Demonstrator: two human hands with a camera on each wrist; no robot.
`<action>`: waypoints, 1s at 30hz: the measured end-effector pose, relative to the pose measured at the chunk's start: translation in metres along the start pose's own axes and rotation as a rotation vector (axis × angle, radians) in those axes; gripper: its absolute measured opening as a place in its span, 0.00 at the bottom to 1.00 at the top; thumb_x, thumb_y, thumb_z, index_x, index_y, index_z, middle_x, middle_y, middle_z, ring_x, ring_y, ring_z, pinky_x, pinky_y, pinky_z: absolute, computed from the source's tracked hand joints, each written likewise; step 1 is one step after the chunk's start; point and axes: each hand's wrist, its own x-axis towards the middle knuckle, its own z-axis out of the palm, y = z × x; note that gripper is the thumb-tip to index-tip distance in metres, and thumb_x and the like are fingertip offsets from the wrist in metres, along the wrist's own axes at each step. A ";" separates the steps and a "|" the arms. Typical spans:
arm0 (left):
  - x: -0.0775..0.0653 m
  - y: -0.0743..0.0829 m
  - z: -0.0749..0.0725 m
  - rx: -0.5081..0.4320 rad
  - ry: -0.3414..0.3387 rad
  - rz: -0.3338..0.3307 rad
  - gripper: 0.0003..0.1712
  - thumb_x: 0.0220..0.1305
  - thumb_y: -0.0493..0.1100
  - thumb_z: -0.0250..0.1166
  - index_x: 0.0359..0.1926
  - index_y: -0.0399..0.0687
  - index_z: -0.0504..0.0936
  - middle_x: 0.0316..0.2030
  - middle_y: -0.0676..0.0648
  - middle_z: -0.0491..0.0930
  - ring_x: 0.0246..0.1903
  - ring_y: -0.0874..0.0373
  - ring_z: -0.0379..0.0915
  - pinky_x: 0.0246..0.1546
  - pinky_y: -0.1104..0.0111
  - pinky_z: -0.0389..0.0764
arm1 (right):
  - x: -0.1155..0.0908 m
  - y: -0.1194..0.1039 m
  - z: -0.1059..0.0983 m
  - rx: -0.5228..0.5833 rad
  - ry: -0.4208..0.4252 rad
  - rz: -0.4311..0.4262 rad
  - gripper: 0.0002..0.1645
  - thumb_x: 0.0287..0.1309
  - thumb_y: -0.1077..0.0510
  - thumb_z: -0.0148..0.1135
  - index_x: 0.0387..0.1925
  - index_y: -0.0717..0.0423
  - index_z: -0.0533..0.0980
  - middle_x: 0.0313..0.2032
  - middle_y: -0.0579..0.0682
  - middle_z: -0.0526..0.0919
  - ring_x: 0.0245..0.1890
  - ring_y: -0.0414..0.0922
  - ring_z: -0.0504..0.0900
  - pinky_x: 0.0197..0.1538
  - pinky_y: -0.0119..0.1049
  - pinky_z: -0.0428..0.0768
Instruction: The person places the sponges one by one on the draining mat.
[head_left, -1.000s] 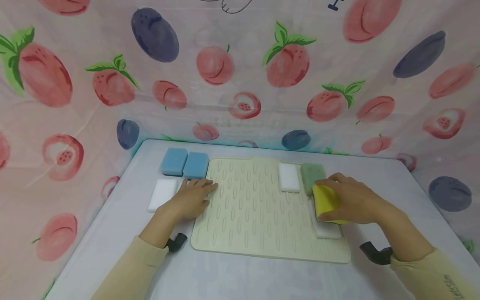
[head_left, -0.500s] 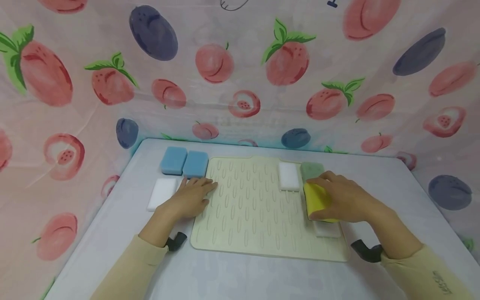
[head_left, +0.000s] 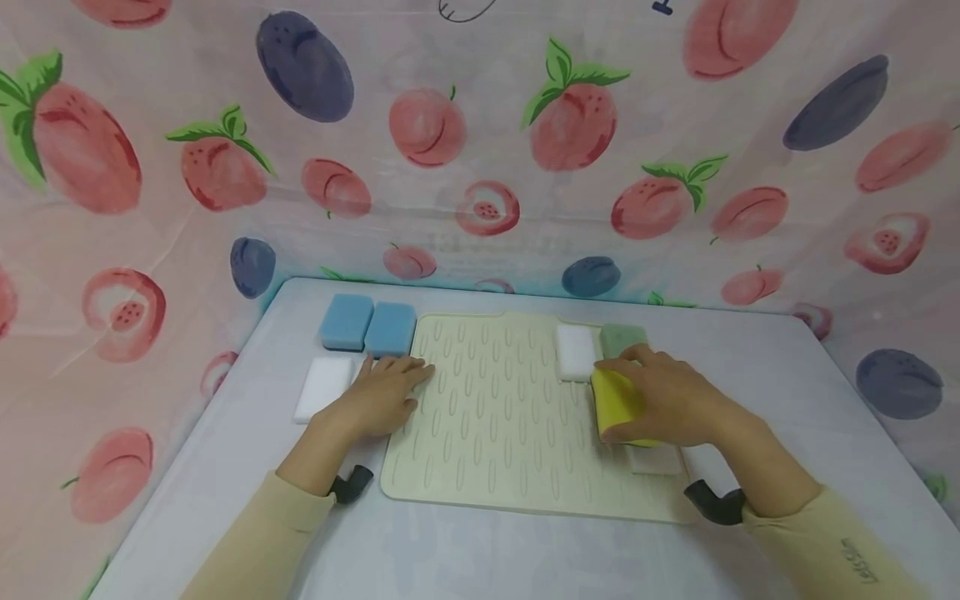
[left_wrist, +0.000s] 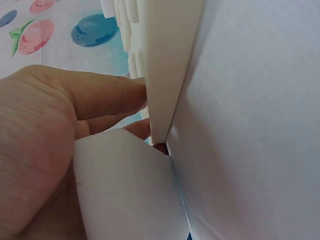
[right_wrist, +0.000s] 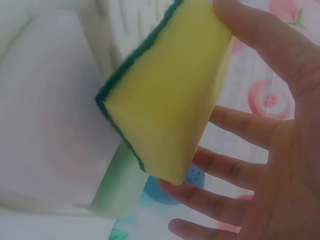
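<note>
My right hand (head_left: 671,400) pinches a yellow sponge (right_wrist: 165,85) with a dark green scouring layer, thumb on one end and fingers on the other. The sponge hangs over the right part of a cream ridged mat (head_left: 480,450), green layer facing down. Partly under it lies a white block (head_left: 654,462). A pale green sponge (head_left: 622,338) and another white block (head_left: 575,353) sit beyond it. My left hand (head_left: 375,398) rests with relaxed fingers on the mat's left edge. In the left wrist view, a white block (left_wrist: 125,190) is close beside its palm.
Two blue sponges (head_left: 347,322) stand side by side on the white table (head_left: 465,558), left of the mat's far corner. A fruit-print curtain (head_left: 480,125) rises behind the table. Each wrist wears a black mount (head_left: 716,504).
My right hand has carried the yellow sponge leftward over the mat, uncovering more of the mat's right side. My left hand has stayed put on the mat's edge.
</note>
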 end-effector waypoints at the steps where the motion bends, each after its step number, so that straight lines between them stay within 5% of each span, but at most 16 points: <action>1: 0.000 0.000 0.000 0.000 0.000 0.000 0.33 0.75 0.40 0.60 0.78 0.49 0.66 0.77 0.41 0.63 0.78 0.38 0.54 0.77 0.31 0.43 | 0.000 -0.001 0.000 0.000 0.002 -0.004 0.55 0.40 0.29 0.81 0.70 0.42 0.74 0.63 0.56 0.76 0.56 0.56 0.77 0.57 0.61 0.79; 30: 0.000 0.000 0.001 -0.019 0.005 0.000 0.33 0.74 0.39 0.60 0.78 0.49 0.67 0.77 0.42 0.63 0.78 0.38 0.53 0.77 0.32 0.42 | 0.014 -0.025 0.020 0.004 -0.045 -0.012 0.55 0.40 0.28 0.80 0.70 0.41 0.74 0.58 0.52 0.76 0.50 0.51 0.75 0.54 0.55 0.79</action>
